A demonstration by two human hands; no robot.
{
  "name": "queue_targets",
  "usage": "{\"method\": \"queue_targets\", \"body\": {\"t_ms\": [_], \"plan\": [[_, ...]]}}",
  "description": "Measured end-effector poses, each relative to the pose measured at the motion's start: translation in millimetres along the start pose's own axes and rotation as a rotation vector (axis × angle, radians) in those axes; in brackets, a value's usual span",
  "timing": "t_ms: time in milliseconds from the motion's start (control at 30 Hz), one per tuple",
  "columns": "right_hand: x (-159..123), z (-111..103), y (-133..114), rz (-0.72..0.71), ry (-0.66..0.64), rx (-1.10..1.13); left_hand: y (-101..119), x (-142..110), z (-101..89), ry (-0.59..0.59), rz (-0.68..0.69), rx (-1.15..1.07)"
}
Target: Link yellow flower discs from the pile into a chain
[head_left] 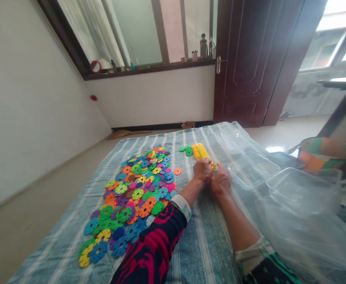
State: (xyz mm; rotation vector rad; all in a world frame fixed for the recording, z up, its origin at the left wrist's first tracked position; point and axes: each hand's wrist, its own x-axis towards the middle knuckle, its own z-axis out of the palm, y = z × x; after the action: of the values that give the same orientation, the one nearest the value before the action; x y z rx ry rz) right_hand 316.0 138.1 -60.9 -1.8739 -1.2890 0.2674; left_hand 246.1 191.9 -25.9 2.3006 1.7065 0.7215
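Observation:
My left hand (202, 169) is closed at the near end of two yellow rows of stacked snowflake discs (200, 151) that lie side by side on the cloth. Close beside it, my right hand (221, 180) is closed too, its fingers at a yellow snowflake disc (213, 166) that shows between the hands. Which fingers press on that disc is partly hidden. A few green discs (188, 150) lie left of the yellow rows, and one orange disc (178, 171) lies alone. Left of my forearms spreads a large pile of mixed-colour snowflake discs (137, 193).
Several clear plastic containers (254, 170) stand to the right on the striped bedcloth (190, 244). Beyond the cloth's far edge are a white wall, a window ledge (149, 70) with small items, and a dark red door (246, 67).

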Motion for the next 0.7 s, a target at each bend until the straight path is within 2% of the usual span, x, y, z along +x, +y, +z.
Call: {"method": "queue_targets", "body": {"t_ms": [167,333,500,600,700], "plan": [[-1.7,-5.1,-4.3,0.001,-0.061,-0.102,-6.5,-0.5,0.4,0.051,0.029,0.019],[-2.5,-6.6,-5.4,-0.017,-0.092,-0.175,-21.6,-10.0,-18.0,0.101,0.039,0.020],[-2.6,-5.8,-3.5,-0.023,-0.116,-0.196,-62.5,-26.0,-61.8,0.156,0.017,0.029],[-3.0,-5.4,-1.6,-0.022,-0.123,-0.216,-98.1,-38.1,-99.2,0.193,-0.031,0.046],[-3.5,-4.6,0.3,-0.031,-0.130,-0.226,-133.3,-53.1,-138.2,0.164,-0.086,0.103]]}}
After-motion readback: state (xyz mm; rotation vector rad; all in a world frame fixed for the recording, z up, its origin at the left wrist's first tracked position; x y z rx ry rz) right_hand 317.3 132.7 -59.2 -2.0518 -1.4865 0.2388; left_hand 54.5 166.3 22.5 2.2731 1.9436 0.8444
